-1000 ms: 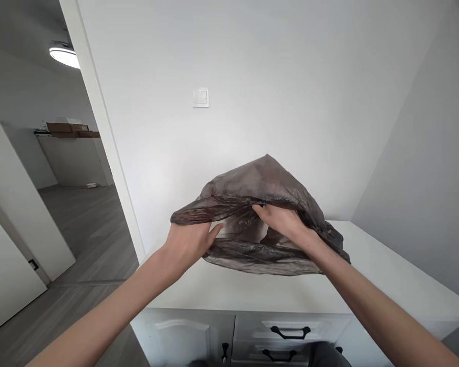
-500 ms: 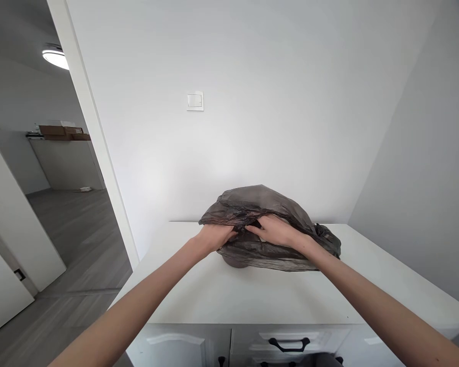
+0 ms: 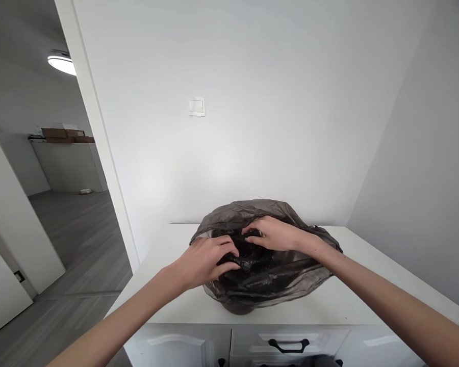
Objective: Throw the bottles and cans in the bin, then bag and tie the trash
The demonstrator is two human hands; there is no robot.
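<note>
A thin, see-through black plastic bag [image 3: 279,285] lies spread wide with its mouth facing up toward me. Beneath its front edge shows the rounded brownish base of a container [image 3: 238,309]; the bag hides the rest of it. My left hand [image 3: 208,257] is at the left side of the bag's mouth, fingers curved and thumb held apart. Inside the opening on the right, my right hand [image 3: 270,233] reaches in from the side with thumb and forefinger apart. Neither hand has a visible grip on the plastic.
The bag and container are on a white cabinet top [image 3: 168,300] against a pale wall with a light switch [image 3: 197,106]. Black handles [image 3: 288,346] stick out along the cabinet front. A doorway on the left leads to another room with cardboard boxes [image 3: 61,134].
The bag's mouth has spread wider and its dark inside now shows. Bag and container base have come nearer the cabinet's front edge. My left hand has moved down and toward me.
</note>
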